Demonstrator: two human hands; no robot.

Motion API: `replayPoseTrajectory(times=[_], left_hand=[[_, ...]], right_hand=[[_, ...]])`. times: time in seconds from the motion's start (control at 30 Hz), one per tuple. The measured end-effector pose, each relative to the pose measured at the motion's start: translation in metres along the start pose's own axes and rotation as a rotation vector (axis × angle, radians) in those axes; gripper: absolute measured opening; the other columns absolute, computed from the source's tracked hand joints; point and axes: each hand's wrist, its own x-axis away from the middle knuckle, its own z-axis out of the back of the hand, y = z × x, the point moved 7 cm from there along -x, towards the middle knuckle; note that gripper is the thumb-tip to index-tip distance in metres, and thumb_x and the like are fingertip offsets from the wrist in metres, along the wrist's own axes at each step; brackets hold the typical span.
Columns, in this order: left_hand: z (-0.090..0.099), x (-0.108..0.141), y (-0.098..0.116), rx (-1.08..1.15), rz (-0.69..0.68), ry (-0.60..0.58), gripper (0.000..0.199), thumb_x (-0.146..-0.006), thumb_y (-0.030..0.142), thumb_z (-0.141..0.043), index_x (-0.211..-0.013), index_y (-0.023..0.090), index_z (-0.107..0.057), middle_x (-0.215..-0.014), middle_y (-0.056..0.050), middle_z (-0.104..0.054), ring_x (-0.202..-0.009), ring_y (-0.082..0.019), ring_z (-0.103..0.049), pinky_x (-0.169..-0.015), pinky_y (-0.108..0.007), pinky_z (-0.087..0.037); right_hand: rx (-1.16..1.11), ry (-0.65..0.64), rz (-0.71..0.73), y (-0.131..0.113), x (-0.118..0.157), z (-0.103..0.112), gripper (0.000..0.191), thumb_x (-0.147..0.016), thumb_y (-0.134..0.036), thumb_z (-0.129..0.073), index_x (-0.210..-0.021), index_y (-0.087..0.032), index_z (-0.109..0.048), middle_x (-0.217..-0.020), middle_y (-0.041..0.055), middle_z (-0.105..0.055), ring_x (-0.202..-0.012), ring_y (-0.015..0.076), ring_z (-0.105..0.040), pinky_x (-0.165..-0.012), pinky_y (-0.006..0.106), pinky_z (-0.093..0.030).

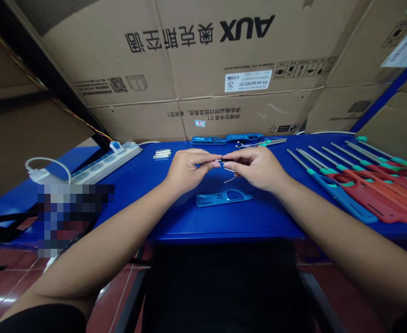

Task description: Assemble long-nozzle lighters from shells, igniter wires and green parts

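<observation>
Corrugated brown cardboard cartons (189,60) printed with AUX lettering stand behind a blue-topped table (175,226), which carries all the items in this view. Your left hand (189,171) and right hand (255,169) are together above the middle of the table, fingertips meeting on a small dark part (222,160) with a bright metal end; both hands pinch it in the air, clear of the surface. A thin silver metal strip (229,169) shows just below the pinch; whether it joins the part is too small to tell. Step in hand: fine fingertip work on this 1 small part, which appears to call for steady, even pressure from both sides. Pose: your left forearm (95,249) and right forearm (335,231) reach in from the lower corners and converge, wrists raised, fingers curled inward. Just below your hands lies a translucent blue plastic lighter shell (223,198). To the right, long-nozzled utility lighters with red, orange, blue and green handles (349,203) lie side by side in a fanned row. Along the far edge lie 2 more blue plastic shells (208,140) and a green-handled hand tool (273,142). To the left lie a cluster of clear cylindrical parts (162,154) and a white power strip (102,162).
</observation>
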Motion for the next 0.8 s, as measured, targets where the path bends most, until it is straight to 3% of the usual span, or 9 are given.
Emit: replayPoseTrajectory(times=[0.47,0.8], left_hand=[[-0.001,0.001,0.007,-0.115,-0.053,0.016,0.018,-0.091,0.031,-0.067,-0.099,0.024,-0.081,-0.089,-0.006,-0.080,-0.078,-0.017,-0.074,-0.073,-0.028,-0.057],[-0.001,0.002,0.012,-0.189,-0.085,0.017,0.022,-0.094,0.031,-0.062,-0.102,0.021,-0.080,-0.090,-0.007,-0.079,-0.079,-0.017,-0.073,-0.074,-0.027,-0.056]], right_hand=[[0.033,-0.013,0.025,0.000,0.001,-0.001,0.022,-0.078,-0.033,-0.075,-0.096,-0.024,-0.082,-0.085,0.0031,-0.079,-0.068,0.0188,-0.070,-0.060,0.031,-0.055],[-0.005,-0.034,-0.003,0.000,0.001,-0.001,0.021,-0.078,-0.037,-0.075,-0.093,-0.023,-0.082,-0.076,0.0018,-0.077,-0.057,0.0157,-0.065,-0.054,0.029,-0.054]])
